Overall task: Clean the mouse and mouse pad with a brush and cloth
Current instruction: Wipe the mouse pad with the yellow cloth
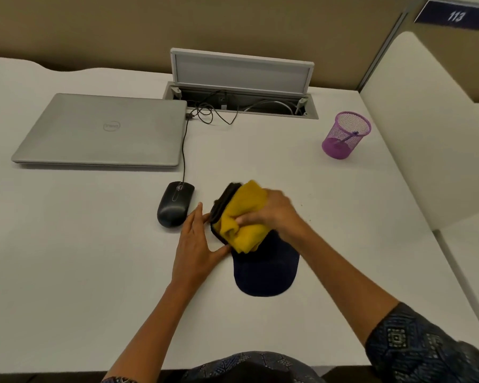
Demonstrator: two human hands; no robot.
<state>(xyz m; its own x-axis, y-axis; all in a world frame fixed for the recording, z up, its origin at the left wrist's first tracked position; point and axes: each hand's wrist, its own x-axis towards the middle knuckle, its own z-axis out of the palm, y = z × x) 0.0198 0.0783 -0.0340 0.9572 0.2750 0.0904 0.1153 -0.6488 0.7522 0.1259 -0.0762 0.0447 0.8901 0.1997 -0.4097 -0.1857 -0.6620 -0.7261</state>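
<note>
Closed grey laptop (100,129) at far left of white desk (67,244). Black wired mouse (174,203) beside it, off the pad. Left hand (195,244), fingers straight, braced against left edge of dark mouse pad (266,272). Right hand (274,212) gripping bunched yellow cloth (244,219) atop pad. Purple mesh cup (344,135) at right.

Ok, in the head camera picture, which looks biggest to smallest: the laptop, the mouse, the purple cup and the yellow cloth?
1. Laptop, by far the biggest.
2. Yellow cloth, bunched up and partly hidden by the right hand.
3. Purple cup and mouse: they look about alike, and the cup is farther away, so no ranking.
</note>
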